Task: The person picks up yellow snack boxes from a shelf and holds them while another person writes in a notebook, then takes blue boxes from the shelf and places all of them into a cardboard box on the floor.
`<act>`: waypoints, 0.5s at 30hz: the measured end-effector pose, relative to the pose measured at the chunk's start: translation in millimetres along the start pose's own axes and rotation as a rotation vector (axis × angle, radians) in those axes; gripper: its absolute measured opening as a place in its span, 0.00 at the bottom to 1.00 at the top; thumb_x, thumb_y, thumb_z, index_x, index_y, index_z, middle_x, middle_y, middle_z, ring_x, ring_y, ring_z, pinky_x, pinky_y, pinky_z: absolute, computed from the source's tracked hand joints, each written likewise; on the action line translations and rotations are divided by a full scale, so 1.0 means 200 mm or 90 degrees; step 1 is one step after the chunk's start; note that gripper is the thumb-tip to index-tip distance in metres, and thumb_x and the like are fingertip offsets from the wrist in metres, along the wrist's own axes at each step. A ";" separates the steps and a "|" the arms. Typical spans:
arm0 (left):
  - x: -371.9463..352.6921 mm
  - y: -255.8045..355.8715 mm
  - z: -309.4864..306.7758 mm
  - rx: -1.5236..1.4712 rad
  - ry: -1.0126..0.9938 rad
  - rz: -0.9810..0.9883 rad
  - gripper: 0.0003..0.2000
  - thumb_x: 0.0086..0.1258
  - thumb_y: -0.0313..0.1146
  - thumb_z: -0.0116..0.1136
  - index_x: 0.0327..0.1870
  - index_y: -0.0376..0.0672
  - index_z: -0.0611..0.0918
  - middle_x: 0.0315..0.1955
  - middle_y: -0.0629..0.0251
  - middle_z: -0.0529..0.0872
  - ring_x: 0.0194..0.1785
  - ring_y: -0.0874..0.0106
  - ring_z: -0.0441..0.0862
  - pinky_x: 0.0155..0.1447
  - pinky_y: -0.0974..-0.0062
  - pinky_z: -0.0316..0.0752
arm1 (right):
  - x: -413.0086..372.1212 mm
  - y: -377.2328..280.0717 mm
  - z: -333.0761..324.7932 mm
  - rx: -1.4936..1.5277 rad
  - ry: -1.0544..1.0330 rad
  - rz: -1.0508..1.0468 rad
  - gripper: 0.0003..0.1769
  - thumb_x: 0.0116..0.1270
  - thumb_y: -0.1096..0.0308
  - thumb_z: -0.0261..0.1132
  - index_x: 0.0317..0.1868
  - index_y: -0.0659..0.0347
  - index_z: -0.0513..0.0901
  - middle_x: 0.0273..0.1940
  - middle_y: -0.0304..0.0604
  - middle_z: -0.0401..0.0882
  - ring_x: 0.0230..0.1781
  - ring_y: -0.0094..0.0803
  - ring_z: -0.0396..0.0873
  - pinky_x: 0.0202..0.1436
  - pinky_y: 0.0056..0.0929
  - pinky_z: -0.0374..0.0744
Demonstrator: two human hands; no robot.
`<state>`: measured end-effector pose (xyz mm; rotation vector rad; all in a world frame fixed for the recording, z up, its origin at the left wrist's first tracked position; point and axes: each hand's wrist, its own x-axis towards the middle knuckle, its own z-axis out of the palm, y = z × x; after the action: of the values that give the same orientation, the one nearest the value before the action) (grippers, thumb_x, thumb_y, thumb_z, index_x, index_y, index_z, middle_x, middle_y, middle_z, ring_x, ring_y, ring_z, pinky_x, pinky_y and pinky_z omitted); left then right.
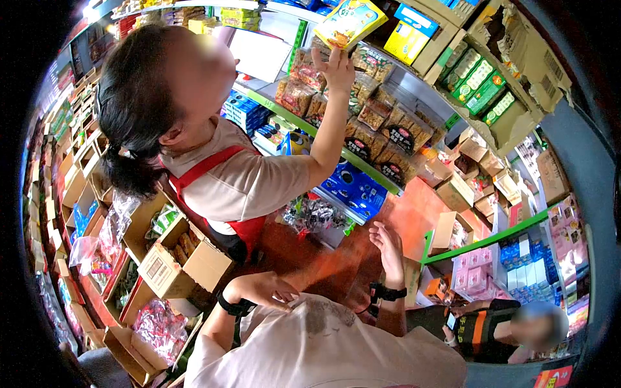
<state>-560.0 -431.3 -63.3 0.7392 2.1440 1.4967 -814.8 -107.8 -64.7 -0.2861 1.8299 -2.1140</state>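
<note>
Left hand [262, 289] spread, empty, right hand [386, 244] open, empty, both below green-edged metal shelf [291, 118], co-worker's hand [337, 68] holding yellow packet [349, 22] above.

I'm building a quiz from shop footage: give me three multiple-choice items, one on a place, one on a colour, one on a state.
1. Where is the yellow packet? A) up at the upper shelf B) on the floor C) in a carton
2. The co-worker's apron is: A) blue B) red C) green
3. The right hand is: A) open, empty B) gripping a box C) pocketed
A: the co-worker's hand holds it there. B: its straps show red. A: fingers spread, nothing held.
</note>
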 end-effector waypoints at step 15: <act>-0.06 -0.02 0.02 -0.016 -0.009 -0.013 0.28 0.72 0.48 0.71 0.64 0.34 0.82 0.48 0.53 0.93 0.50 0.64 0.92 0.55 0.68 0.86 | -0.06 0.02 0.07 -0.002 -0.001 0.010 0.19 0.83 0.61 0.61 0.63 0.66 0.82 0.50 0.44 0.87 0.50 0.28 0.85 0.57 0.30 0.83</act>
<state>-549.0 -437.9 -67.7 0.7144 2.1123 1.5000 -797.5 -116.6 -64.7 -0.2732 1.8293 -2.1003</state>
